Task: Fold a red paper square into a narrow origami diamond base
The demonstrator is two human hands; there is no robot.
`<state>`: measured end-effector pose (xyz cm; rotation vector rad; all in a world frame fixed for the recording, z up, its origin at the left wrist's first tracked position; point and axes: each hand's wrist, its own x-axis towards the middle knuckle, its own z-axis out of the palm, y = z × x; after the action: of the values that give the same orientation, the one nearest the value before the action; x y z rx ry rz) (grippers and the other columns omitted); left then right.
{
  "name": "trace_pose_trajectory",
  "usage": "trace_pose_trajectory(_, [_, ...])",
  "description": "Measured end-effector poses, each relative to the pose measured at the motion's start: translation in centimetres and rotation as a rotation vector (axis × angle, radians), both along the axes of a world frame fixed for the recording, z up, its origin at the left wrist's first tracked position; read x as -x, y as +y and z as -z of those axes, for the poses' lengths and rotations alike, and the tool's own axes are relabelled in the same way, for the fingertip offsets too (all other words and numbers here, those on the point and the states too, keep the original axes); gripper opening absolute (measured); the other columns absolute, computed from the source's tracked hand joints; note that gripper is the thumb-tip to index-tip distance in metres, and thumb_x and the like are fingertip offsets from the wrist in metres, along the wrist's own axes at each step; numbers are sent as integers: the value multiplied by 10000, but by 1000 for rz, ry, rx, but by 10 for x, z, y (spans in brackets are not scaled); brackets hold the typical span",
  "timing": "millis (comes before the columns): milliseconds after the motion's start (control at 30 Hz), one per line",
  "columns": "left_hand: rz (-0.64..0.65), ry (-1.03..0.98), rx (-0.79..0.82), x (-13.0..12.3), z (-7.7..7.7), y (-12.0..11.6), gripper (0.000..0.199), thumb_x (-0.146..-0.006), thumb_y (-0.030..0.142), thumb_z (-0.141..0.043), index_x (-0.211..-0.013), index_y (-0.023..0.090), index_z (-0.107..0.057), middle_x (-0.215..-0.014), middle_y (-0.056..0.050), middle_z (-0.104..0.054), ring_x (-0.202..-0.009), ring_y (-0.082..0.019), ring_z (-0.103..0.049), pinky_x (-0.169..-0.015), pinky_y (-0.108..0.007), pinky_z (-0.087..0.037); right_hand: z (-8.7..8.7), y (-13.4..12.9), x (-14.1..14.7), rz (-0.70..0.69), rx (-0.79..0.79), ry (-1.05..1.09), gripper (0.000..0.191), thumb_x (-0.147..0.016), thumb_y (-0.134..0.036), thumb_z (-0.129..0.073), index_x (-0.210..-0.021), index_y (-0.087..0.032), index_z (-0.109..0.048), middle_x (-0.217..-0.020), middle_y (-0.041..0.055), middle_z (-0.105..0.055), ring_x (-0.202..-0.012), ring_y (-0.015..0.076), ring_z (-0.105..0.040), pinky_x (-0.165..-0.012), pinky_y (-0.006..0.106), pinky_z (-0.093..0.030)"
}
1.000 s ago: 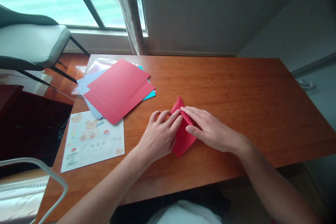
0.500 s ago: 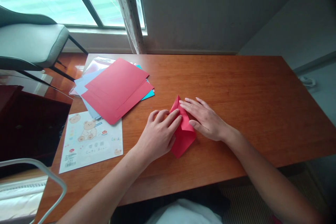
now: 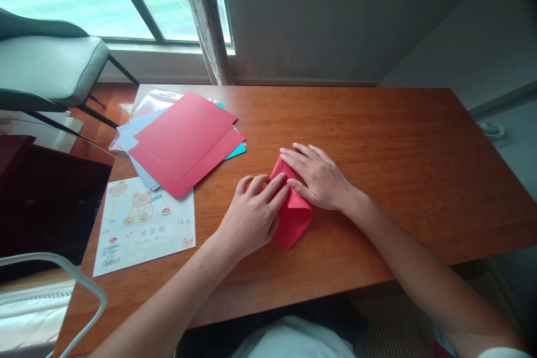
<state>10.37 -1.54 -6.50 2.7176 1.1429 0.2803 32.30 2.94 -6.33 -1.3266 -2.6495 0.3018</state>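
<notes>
Head view: left hand and right hand are pressing folded red paper on the bench. Good creasing is probably calling for a steady left anchor, aligned edges and even pressure. Left fingers are bending over the paper's left side; cannot tell if they are pinching. Right fingers are extending nearly straight across its upper end. Paper is lying partly beneath both, its lower corner projecting nearer the wearer.

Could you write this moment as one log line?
left hand: on folded red paper | right hand: on its far end | both touching
</notes>
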Motion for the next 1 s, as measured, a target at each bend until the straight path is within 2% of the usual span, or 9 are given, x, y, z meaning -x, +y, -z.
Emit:
trace_pose_trajectory(200, [-10,-38,19,-2,-1,0,559,-861,166,-543,-1419,188,-521,-1528,-66,-504,-1224,-341,-487,-1008,-536,-399,2,26,4,72,10,83,497,-1019,-393,-411,-1448,-164,-513,-1506,89,-533,-1429,303,-419,-1177,503,-340])
trace_pose_trajectory(367, [-60,-170,43,3,-2,1,655,-845,110,-531,-1487,180,-417,-1535,-103,-486,-1258,-310,-494,-1047,-489,-419,6,41,-4,219,60,475,467,-1016,-431,-431,-1361,-149,-571,-1413,144,-603,-1326,257,-545,-1126,443,-425])
trace_pose_trajectory(467, [-115,-272,24,9,-2,2,685,-861,120,-529,-1518,196,-350,-1530,-115,-484,-1304,-297,-489,-1074,-468,-425,4,29,-10,256,158,660,413,-1005,-460,-462,-1246,-175,-640,-1279,120,-677,-1186,240,-637,-1009,394,-512])
trace_pose_trajectory(533, [-187,-316,6,14,-3,3,608,-878,147,-538,-1470,201,-410,-1466,-120,-543,-1281,-290,-527,-1055,-449,-448,1,17,-14,293,232,715,395,-1000,-485,-470,-1196,-199,-661,-1211,101,-698,-1088,230,-673,-924,377,-544])
trace_pose_trajectory(633, [-315,-342,18,20,-3,4,389,-896,184,-548,-1285,184,-562,-1256,-108,-670,-1089,-252,-644,-919,-375,-515,-4,-2,-20,378,327,763,414,-997,-529,-455,-1153,-216,-676,-1127,84,-716,-953,212,-692,-827,357,-554])
trace_pose_trajectory(733, [-395,-344,79,23,-5,5,199,-916,213,-534,-1083,194,-640,-988,-48,-727,-834,-182,-682,-725,-283,-509,-10,-18,-22,406,351,727,407,-970,-530,-508,-1173,-215,-667,-1071,75,-720,-903,206,-681,-778,341,-540])
trace_pose_trajectory(800, [-410,-343,100,22,-6,6,164,-933,242,-519,-1007,201,-660,-887,-26,-726,-742,-160,-669,-644,-256,-473,-14,-28,-19,390,349,670,385,-925,-461,-602,-1217,-214,-644,-1019,58,-719,-836,189,-667,-732,319,-531])
trace_pose_trajectory(900, [-399,-369,107,21,-6,9,184,-936,257,-507,-963,192,-677,-880,-38,-738,-749,-167,-670,-653,-259,-467,-20,-39,-13,355,360,589,379,-879,-289,-625,-1251,-213,-623,-885,16,-709,-684,152,-622,-659,291,-509])
trace_pose_trajectory(1000, [-437,-445,148,23,-7,13,191,-926,268,-519,-969,179,-683,-856,-36,-739,-727,-162,-655,-658,-260,-476,-27,-46,-10,319,387,544,293,-881,-217,-575,-1151,-218,-687,-834,8,-714,-673,150,-619,-639,282,-493])
